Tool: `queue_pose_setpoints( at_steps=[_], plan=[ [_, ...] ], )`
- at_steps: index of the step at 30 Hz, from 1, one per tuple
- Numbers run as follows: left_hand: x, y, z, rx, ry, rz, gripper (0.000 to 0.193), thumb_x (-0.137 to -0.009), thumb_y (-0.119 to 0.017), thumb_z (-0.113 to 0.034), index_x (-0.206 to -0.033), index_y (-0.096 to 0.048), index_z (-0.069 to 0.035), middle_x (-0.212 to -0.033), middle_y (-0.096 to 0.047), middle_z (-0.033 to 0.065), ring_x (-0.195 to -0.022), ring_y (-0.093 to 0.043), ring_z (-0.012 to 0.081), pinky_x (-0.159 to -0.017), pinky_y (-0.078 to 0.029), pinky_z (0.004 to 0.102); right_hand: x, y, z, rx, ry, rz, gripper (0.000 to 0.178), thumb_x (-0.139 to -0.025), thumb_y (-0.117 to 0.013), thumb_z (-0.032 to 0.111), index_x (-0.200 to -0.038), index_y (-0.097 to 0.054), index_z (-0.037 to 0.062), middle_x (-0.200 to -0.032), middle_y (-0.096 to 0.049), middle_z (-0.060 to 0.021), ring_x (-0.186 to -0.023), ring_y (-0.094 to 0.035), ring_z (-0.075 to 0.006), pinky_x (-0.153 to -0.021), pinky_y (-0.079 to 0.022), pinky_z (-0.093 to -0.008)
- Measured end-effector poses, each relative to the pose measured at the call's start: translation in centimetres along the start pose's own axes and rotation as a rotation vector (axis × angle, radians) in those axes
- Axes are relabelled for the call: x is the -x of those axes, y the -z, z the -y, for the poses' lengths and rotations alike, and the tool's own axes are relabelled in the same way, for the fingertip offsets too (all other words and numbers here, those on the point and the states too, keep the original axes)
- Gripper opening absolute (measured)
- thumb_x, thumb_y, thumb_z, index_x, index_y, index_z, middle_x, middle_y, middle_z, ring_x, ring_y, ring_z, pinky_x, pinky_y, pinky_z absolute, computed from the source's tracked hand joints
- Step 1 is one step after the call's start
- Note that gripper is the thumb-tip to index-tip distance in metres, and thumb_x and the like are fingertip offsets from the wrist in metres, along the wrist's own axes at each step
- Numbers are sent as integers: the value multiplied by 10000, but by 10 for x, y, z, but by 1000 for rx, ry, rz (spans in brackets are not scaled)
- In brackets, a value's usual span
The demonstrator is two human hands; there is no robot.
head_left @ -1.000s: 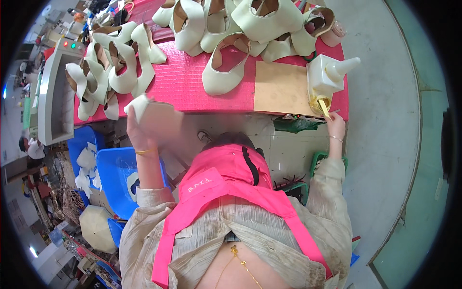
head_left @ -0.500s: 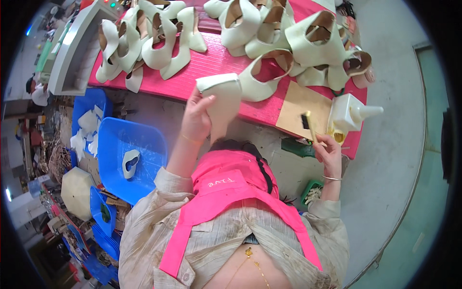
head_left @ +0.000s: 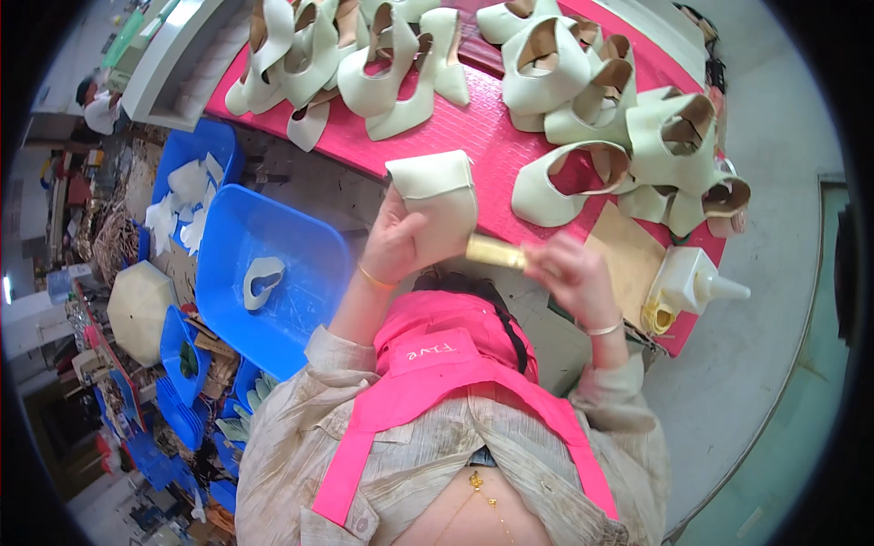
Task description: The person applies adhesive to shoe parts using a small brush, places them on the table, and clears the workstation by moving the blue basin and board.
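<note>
My left hand (head_left: 393, 241) is closed round a pale green-white shoe upper (head_left: 446, 205), holding it just off the near edge of the pink table. In my right hand (head_left: 575, 278), blurred by motion, is a small brush (head_left: 496, 252) with a pale yellow handle. The brush's far end is close to the right edge of the shoe upper; whether it touches cannot be made out. A similar upper (head_left: 546, 194) lies on the table just beyond. To the right of my right hand are a white bottle (head_left: 683, 278) with a spout and a small yellow-stained pot (head_left: 657, 317).
Many pale uppers (head_left: 401, 77) crowd the pink table (head_left: 487, 127). A tan board (head_left: 628, 246) lies at its right end. Left of me stands a blue basin (head_left: 305, 328) holding one upper (head_left: 262, 282); behind it, a blue bin holds white scraps (head_left: 187, 196). Another person (head_left: 100, 107) is far left.
My right hand has brought the brush leftward from beside the bottle to the upper. My left hand still grips the upper, now tilted differently. The whole view has shifted.
</note>
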State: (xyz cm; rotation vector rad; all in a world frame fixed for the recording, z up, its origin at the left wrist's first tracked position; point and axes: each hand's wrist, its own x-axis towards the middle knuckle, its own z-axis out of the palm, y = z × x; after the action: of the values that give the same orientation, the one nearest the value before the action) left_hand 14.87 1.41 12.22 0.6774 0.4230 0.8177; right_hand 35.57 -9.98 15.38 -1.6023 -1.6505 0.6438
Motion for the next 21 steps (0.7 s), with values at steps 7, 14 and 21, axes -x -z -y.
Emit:
queue_pose_setpoints(
  at_steps=[7, 14, 21],
  plan=[
    [-27, 6, -25, 97, 68, -89, 459, -756, -432, 2, -1186, -319, -111, -1099, -466, 89, -998, -482, 216, -858, -395, 362, -72, -21, 15, -6, 31, -162, 165, -667, -628, 86, -828, -599, 67, -639, -488, -81, -570, -505, -212, -498, -393, -290],
    [-63, 26, -26, 304, 185, -89, 302, -852, -419, -187, -1126, -399, -63, -1092, -486, 77, -1003, -481, 213, -874, -380, 377, -60, -62, -14, -167, -32, -424, 196, -685, -616, 107, -879, -594, 94, -645, -488, -90, -543, -480, -224, -483, -380, -309],
    [-92, 53, -26, 486, 309, -143, 338, -863, -388, -205, -1146, -385, -20, -1147, -452, 126, -1073, -428, 244, -916, -335, 389, -28, -107, -47, -126, -105, -274, 148, -691, -610, 76, -837, -595, 64, -653, -500, -72, -592, -496, -200, -549, -392, -283]
  ],
)
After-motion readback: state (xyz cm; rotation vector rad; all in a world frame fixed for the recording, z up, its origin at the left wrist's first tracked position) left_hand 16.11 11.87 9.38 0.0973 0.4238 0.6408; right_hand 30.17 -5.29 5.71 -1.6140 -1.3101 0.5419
